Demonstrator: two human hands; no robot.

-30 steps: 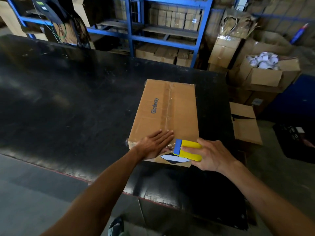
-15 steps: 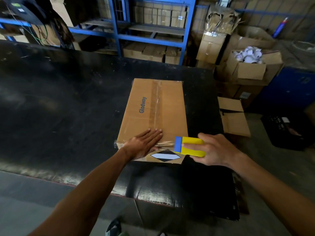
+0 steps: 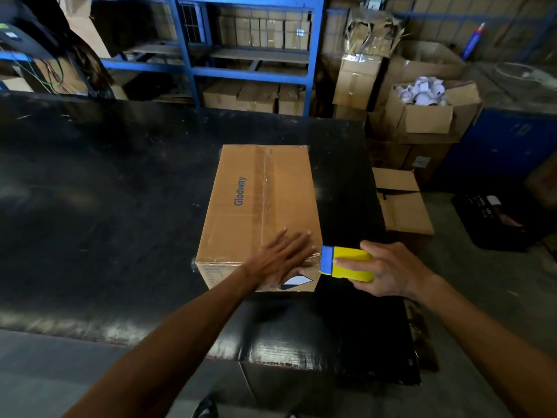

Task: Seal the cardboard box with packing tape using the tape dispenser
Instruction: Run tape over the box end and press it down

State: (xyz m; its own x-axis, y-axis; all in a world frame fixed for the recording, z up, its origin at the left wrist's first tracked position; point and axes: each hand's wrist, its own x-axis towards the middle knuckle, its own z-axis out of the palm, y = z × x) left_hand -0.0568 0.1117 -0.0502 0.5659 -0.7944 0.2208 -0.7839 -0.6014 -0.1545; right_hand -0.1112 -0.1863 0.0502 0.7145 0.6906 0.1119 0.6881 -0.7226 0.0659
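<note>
Tape dispenser [image 3: 346, 263] in right hand [image 3: 388, 270] fingers, beside cardboard box [image 3: 259, 203] corner.

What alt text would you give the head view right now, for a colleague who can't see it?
A person's left hand presses flat on the near end of a closed cardboard box on a black table, while the right hand grips a yellow and blue tape dispenser at the box's near right corner. Clear tape runs along the top seam; blue shelving stands behind.
</note>
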